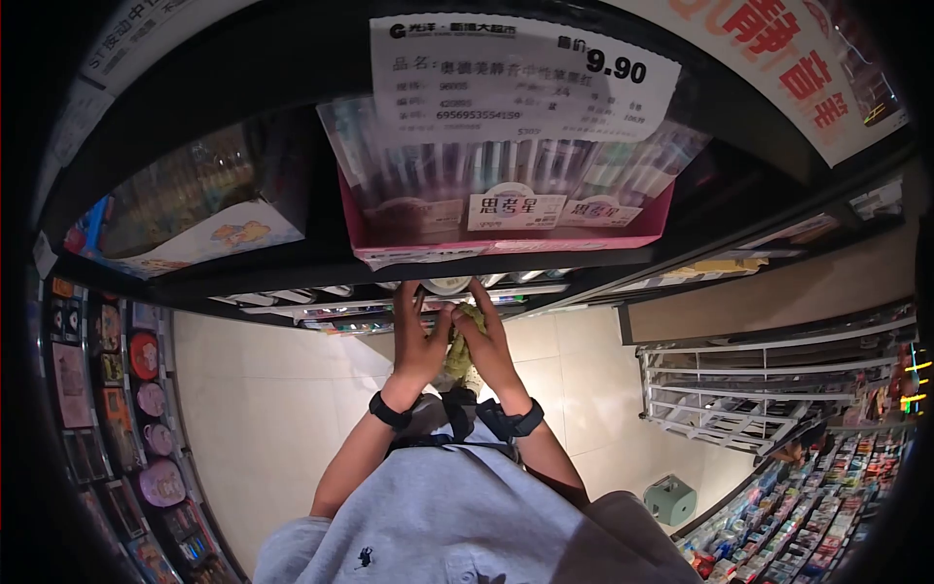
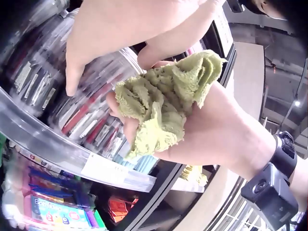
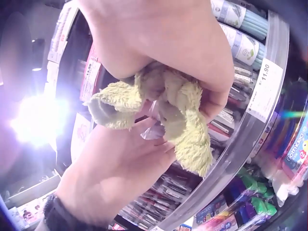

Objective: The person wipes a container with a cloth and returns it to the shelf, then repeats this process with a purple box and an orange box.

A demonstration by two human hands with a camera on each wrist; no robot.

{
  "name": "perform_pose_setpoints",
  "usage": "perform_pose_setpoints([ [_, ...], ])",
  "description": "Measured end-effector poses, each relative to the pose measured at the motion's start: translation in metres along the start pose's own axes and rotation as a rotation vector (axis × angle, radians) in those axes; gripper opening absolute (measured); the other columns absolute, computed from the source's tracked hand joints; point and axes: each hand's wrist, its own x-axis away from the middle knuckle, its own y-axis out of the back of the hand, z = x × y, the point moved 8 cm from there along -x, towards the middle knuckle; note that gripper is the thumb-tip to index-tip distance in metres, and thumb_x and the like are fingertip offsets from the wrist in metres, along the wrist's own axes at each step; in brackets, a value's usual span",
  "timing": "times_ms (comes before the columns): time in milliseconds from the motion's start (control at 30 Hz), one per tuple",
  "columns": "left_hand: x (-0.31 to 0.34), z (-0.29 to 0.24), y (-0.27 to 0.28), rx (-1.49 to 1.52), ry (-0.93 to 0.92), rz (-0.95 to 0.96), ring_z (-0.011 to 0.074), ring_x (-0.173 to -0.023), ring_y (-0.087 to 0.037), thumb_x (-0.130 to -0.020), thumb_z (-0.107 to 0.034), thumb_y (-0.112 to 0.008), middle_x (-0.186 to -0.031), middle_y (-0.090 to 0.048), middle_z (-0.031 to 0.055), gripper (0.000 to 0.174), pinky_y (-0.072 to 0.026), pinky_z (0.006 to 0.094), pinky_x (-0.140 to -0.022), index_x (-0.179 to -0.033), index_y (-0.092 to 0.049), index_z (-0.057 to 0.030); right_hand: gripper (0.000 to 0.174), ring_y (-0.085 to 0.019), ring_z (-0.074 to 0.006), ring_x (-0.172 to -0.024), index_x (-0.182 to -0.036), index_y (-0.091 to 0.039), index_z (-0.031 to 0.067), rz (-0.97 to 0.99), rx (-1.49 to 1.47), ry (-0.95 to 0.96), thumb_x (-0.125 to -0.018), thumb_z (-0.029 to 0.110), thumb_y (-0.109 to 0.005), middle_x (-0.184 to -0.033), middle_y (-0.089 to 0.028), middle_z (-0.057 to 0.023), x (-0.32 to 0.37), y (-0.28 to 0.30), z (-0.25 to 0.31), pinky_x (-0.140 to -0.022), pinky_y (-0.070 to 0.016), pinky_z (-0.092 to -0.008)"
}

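A crumpled green cloth [image 2: 159,101] with a fuzzy surface is gripped by my right hand [image 1: 494,355], bunched between palm and fingers. It hangs from the hand's underside in the right wrist view, where the cloth [image 3: 192,139] partly covers some clear plastic [image 3: 153,131]. My left hand [image 1: 418,348] reaches to the shelf edge beside the right one, its fingers extended and spread. In the left wrist view the left hand [image 2: 130,29] lies over clear plastic containers [image 2: 91,106] of pens. A round pale item [image 1: 449,284] shows between the fingertips of both hands.
Above the hands a pink display box [image 1: 574,241] of pens stands on a dark shelf behind a price sign [image 1: 525,78]. A curved clear shelf rail [image 2: 62,154] runs below the pens. White wire racks [image 1: 730,389] and a green stool [image 1: 671,499] stand at the right.
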Motion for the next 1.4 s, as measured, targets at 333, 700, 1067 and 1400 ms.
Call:
perform_pose_setpoints([
  [333, 0.004, -0.009, 0.008, -0.199, 0.209, 0.179, 0.0361, -0.113, -0.059, -0.089, -0.009, -0.066, -0.129, -0.054, 0.0261, 0.053, -0.0492, 0.0381, -0.096, -0.135, -0.043, 0.0027, 0.058, -0.037, -0.0213, -0.140, -0.149, -0.035, -0.0008, 0.035, 0.113, 0.021, -0.097, 0.014, -0.056, -0.151, -0.041, -0.0151, -0.002, 0.011, -0.007, -0.113, -0.0272, -0.0306],
  [700, -0.012, -0.063, -0.045, -0.369, -0.036, 0.336, 0.0375, -0.095, -0.067, -0.085, -0.017, -0.069, -0.114, -0.065, 0.0209, 0.069, -0.0550, 0.0454, -0.081, -0.146, -0.037, -0.0102, 0.046, -0.052, -0.0163, -0.120, -0.139, -0.048, -0.0030, -0.190, 0.135, 0.041, -0.097, 0.016, -0.054, -0.139, -0.055, -0.0122, 0.011, 0.085, 0.007, -0.104, -0.0377, -0.0281],
  [1067, 0.016, -0.042, -0.045, -0.356, -0.177, 0.252, 0.0371, -0.105, -0.062, -0.077, 0.005, -0.069, -0.130, -0.046, 0.0224, 0.073, -0.0581, 0.0363, -0.078, -0.141, -0.035, -0.0044, 0.043, -0.057, -0.0131, -0.108, -0.135, -0.054, -0.0019, -0.188, 0.078, 0.039, -0.095, 0.011, -0.057, -0.122, -0.064, -0.0094, 0.010, 0.093, 0.013, -0.096, -0.0435, -0.0266],
  [1400, 0.018, -0.095, -0.013, -0.224, -0.325, 0.174, 0.0424, -0.108, -0.059, -0.066, 0.001, -0.075, -0.127, -0.050, 0.0209, 0.075, -0.0510, 0.0425, -0.091, -0.133, -0.043, -0.0037, 0.037, -0.063, -0.0135, -0.083, -0.113, -0.068, -0.0077, -0.224, 0.084, 0.230, -0.087, 0.016, -0.056, -0.090, -0.071, -0.0103, 0.066, 0.080, 0.048, -0.081, -0.0490, -0.0259],
])
